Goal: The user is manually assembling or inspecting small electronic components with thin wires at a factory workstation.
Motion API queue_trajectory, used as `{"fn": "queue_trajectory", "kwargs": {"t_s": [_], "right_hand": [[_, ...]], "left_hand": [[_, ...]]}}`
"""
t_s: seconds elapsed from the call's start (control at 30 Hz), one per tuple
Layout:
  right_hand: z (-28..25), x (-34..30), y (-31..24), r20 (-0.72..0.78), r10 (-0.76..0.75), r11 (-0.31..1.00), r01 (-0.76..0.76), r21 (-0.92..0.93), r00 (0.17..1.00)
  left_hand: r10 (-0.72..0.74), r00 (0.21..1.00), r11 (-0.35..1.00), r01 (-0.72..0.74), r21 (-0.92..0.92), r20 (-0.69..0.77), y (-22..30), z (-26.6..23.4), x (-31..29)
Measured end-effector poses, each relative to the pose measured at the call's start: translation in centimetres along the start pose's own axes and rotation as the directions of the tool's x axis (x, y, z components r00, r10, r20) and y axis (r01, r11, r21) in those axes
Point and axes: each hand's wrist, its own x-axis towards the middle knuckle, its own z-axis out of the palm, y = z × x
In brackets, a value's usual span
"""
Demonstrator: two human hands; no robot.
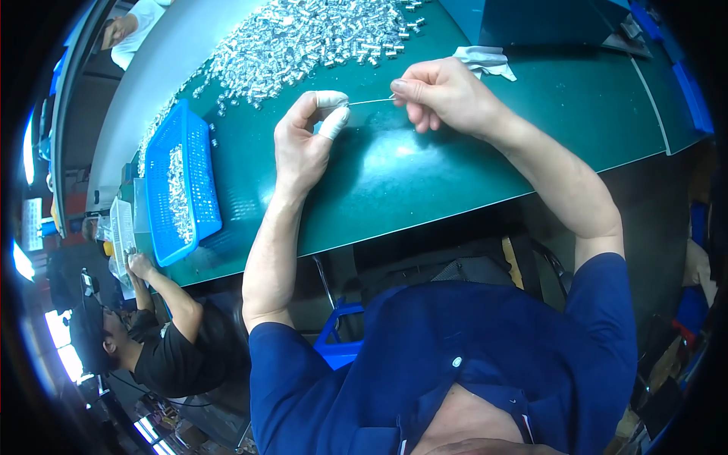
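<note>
My left hand (303,144) has white finger covers on its thumb and index finger. These two are pinched together at the tips, and whatever lies between them is too small and hidden to name. From there a thin, pale, straight rod (371,101) runs across to my right hand (451,95). Thumb and index finger of the right hand pinch the rod's other end, while its remaining fingers curl loosely below. Both hands are above the green tabletop (516,159). Beyond them lies a big heap of small shiny metal parts (303,45).
Left of my hands, a blue plastic basket (203,178) contains more small metal parts. A crumpled white cloth (485,61) lies behind my right hand, near a dark blue bin (538,26). A co-worker (174,341) sits at the left, hands at a white basket (121,227).
</note>
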Motion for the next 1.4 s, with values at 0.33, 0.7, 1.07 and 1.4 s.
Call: {"fn": "queue_trajectory", "kwargs": {"t_s": [0.33,0.7,1.07,1.4], "right_hand": [[1.1,0.2,0.9,-0.097,-0.523,0.788,0.438,-0.432,0.847],[1.3,0.0,0.8,-0.207,-0.323,0.932,0.274,-0.236,0.923],[1.0,0.1,0.9,-0.081,-0.516,0.795,0.442,-0.416,0.853],[1.4,0.2,1.2,-0.242,-0.454,0.871,0.37,-0.323,0.857]], "left_hand": [[-0.132,0.99,0.97,0.141,-0.196,0.058,-0.1,-0.4,0.4],[-0.166,0.985,0.97,0.17,-0.175,0.041,-0.1,-0.6,0.5],[-0.167,0.983,0.96,0.18,-0.217,0.077,0.1,-0.4,0.4],[-0.148,0.988,0.967,0.156,-0.2,0.053,-0.2,-0.4,0.5]]}}
